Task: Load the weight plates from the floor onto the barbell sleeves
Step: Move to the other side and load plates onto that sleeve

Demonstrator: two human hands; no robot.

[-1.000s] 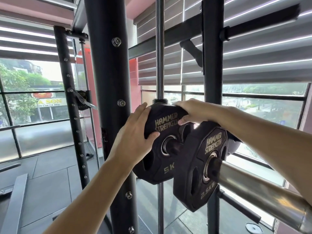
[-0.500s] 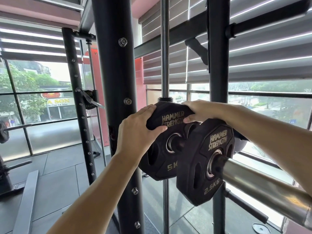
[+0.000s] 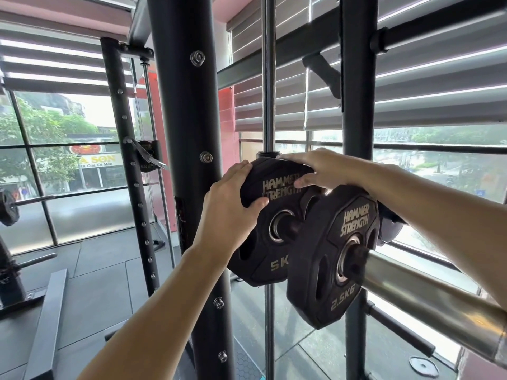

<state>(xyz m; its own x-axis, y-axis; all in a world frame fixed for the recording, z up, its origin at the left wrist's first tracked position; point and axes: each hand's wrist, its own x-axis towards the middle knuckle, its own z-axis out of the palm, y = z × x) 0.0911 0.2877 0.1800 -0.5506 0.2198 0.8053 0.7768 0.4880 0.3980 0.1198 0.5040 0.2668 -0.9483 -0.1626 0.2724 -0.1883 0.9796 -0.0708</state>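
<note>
A black 5 kg plate (image 3: 270, 242) marked HAMMER STRENGTH sits far along the steel barbell sleeve (image 3: 428, 294). My left hand (image 3: 230, 212) grips its upper left edge and my right hand (image 3: 315, 170) grips its top edge. A smaller black 2.5 kg plate (image 3: 329, 264) hangs on the same sleeve, nearer to me, with a gap between the two plates. My right forearm passes just above the 2.5 kg plate.
A thick black rack upright (image 3: 189, 160) stands right behind my left hand, a chrome guide rod (image 3: 270, 78) behind the plates, another upright (image 3: 356, 91) to the right. A small plate (image 3: 424, 366) lies on the floor at lower right. Another loaded bar (image 3: 9, 208) is at far left.
Both hands stay on the 5 kg plate. The view has shifted slightly, and the plate looks pushed a little further in along the sleeve.
</note>
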